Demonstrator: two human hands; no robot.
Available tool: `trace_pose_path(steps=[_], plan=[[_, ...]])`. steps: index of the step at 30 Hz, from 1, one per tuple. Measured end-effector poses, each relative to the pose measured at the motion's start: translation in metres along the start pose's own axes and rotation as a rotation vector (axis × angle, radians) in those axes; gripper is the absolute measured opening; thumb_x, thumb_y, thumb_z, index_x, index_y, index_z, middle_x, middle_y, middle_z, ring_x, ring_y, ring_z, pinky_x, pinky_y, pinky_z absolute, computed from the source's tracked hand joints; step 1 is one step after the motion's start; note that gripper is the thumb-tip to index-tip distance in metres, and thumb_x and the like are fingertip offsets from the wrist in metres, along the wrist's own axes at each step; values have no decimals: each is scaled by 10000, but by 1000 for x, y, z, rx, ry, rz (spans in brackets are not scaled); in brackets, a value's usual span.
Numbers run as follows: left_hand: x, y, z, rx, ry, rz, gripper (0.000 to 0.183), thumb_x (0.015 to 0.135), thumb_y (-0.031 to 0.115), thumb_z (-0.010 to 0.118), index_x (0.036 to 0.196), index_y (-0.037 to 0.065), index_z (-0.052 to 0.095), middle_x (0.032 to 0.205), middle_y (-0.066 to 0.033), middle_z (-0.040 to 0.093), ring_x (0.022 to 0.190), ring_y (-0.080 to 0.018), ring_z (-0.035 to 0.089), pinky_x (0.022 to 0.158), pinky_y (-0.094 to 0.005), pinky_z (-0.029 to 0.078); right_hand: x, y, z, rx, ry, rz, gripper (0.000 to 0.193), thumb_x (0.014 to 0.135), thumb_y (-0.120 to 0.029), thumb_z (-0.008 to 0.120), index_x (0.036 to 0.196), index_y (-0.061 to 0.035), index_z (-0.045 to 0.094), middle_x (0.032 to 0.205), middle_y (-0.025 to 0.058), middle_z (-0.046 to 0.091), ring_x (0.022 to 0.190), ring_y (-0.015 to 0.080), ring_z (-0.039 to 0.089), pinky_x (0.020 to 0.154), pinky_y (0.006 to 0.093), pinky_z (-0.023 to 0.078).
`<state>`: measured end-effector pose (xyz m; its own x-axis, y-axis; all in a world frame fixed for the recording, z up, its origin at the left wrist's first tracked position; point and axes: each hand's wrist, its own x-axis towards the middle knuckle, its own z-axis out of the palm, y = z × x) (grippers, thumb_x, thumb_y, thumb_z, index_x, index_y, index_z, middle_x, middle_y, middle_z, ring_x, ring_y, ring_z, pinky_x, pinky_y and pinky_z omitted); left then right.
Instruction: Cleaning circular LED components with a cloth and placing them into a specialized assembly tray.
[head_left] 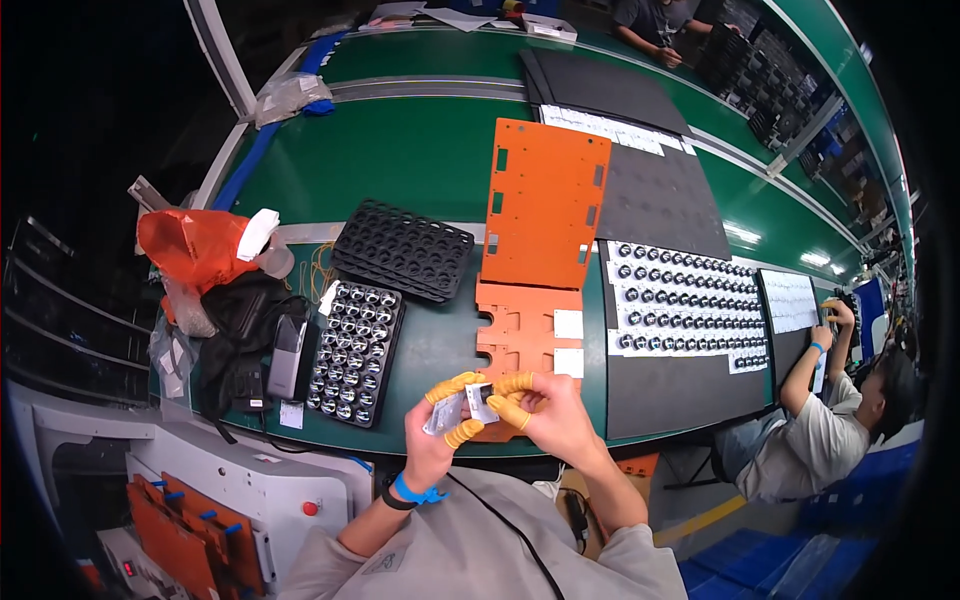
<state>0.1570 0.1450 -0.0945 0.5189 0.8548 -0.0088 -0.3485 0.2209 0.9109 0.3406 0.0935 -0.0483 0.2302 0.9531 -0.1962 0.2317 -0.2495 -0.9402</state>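
Yellow finger cots cover several fingertips of both my hands, held close together above the table's near edge. My left hand (436, 432) is closed on a pale, flat, square-edged piece (445, 414). My right hand (548, 408) pinches a small white plate (479, 403) with a dark spot near its upper edge; the two pieces are side by side, and I cannot tell whether they touch. Just beyond my hands lies the orange fixture base (515, 325), with two white square plates (568, 324) at its right side. Its orange perforated lid (546, 205) stands raised behind it.
Left of the fixture sit a black tray of shiny round lenses (350, 355) and stacked black trays (402, 250). On the right, rows of black round parts on white plates (690, 300) cover a dark mat (660, 395). A co-worker (810, 410) works at far right.
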Motion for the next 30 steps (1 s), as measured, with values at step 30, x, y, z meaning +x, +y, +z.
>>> trace_pose_path(steps=[30], plan=[[3,7,9,424,-88,364,642,713,118,936,1288,8,671,1145,-95,676,934,-162,680,783,-272,577,-14,-8,-21,-226,-2,-405,157,891,-79,763,1010,7,709,886,123,720,783,258,700,709,344,550]])
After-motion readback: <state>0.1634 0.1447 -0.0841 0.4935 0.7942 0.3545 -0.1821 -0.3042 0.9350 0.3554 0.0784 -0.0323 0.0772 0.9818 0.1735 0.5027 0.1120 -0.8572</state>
